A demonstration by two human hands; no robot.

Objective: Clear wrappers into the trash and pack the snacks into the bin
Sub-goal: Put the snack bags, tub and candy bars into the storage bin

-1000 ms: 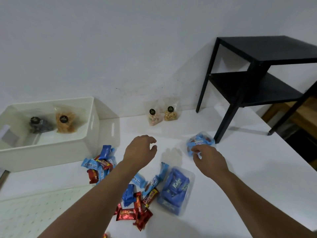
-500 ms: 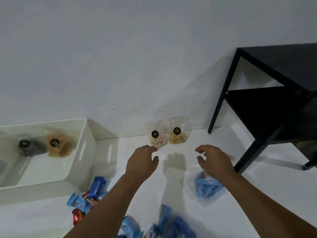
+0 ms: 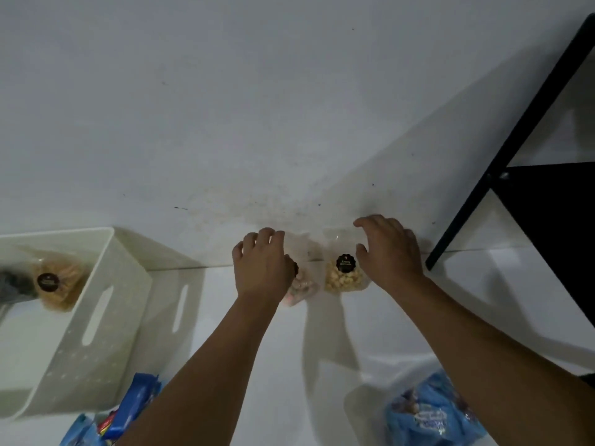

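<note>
Two clear snack bags stand by the wall: one with pinkish pieces [image 3: 297,289] under the left hand [image 3: 260,268], one with yellow pieces [image 3: 343,278] just left of the right hand [image 3: 388,252]. One white bin [image 3: 96,304] holds two more bags, one tan [image 3: 59,283], one dark [image 3: 13,286].

Both my forearms are bare from the bottom edge of the view up to the wrists, no sleeves showing. My left hand [image 3: 260,268] and right hand [image 3: 388,252]: no gloves, rings, watch or bands on what's visible. Nails look short and unpainted, though it's a bit blurry. No marks or tape on either arm.
</note>
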